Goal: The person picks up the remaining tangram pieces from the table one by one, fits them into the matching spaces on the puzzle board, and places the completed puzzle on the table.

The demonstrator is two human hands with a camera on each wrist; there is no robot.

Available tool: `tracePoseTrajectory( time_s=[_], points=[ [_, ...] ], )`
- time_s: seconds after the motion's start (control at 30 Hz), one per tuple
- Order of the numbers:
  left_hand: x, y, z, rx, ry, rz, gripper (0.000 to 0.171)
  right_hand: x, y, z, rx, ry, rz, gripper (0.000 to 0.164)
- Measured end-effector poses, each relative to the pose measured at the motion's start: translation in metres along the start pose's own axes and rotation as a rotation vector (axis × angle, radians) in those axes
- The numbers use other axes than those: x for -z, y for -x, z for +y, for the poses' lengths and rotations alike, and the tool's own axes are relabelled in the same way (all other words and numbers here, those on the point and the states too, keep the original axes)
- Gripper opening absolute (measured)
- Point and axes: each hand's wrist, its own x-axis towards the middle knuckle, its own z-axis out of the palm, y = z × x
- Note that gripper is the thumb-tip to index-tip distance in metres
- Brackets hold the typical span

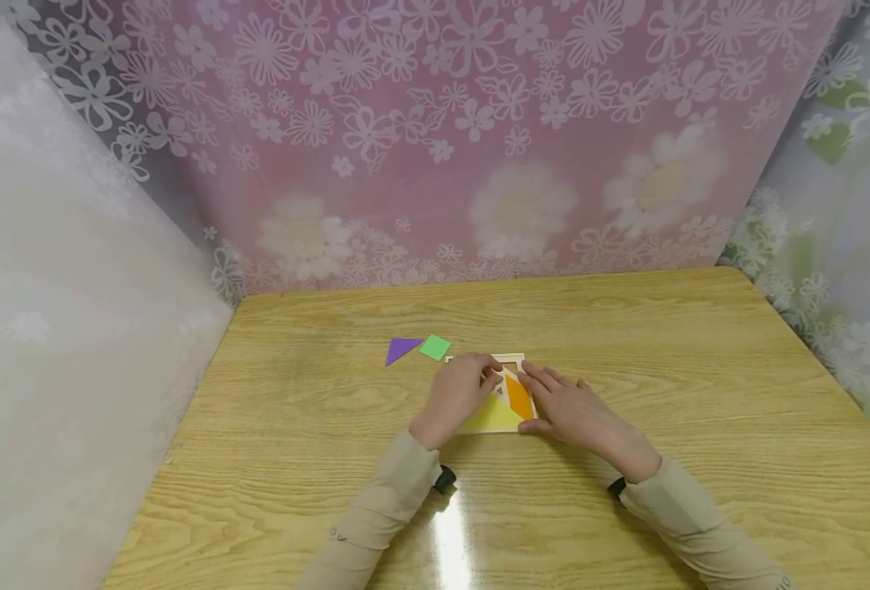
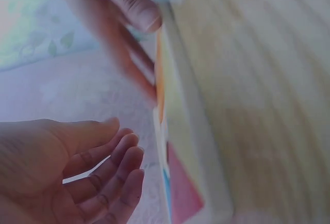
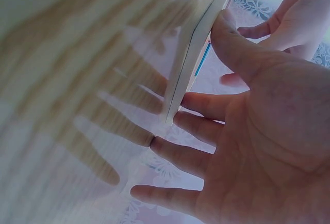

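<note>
A shallow tangram tray [image 1: 510,358] with a pale rim lies on the table between both hands. In it are an orange parallelogram [image 1: 520,399] and a yellow triangle [image 1: 491,416]; the left wrist view adds a pinkish-red piece [image 2: 183,190] and a sliver of blue. My left hand [image 1: 459,395] hovers over the tray's left part, fingers loosely bent with nothing between them, and hides much of that side. Against the tray's right edge rests my right hand [image 1: 577,415], fingers extended, thumb at the near right corner.
Beyond the tray, to the left, a purple triangle [image 1: 403,350] and a green square [image 1: 436,347] lie side by side on the wooden table [image 1: 295,459]. Flowered curtains [image 1: 435,147] hang behind the far edge and along both sides.
</note>
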Motion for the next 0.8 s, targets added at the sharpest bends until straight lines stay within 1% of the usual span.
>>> tracePoseTrajectory(
  time_s=[0.13, 0.27, 0.43, 0.63, 0.8],
  points=[
    [0.012, 0.003, -0.011, 0.013, 0.057, 0.046, 0.012, 0.001, -0.001, -0.001, -0.011, -0.007, -0.013, 0.076],
    [0.022, 0.008, -0.020, 0.045, 0.101, 0.064, 0.015, 0.001, -0.001, -0.001, -0.023, -0.017, -0.019, 0.076],
    [0.033, 0.015, -0.030, 0.090, 0.104, 0.078, 0.017, 0.002, -0.001, -0.002, -0.027, -0.022, -0.026, 0.077],
    [0.039, 0.021, -0.043, 0.110, 0.115, 0.110, 0.017, 0.001, -0.001, -0.001, -0.021, -0.023, -0.020, 0.077],
    [0.039, 0.020, -0.058, 0.141, 0.107, 0.144, 0.016, 0.002, 0.001, -0.002, -0.010, -0.021, -0.009, 0.077]
  ],
)
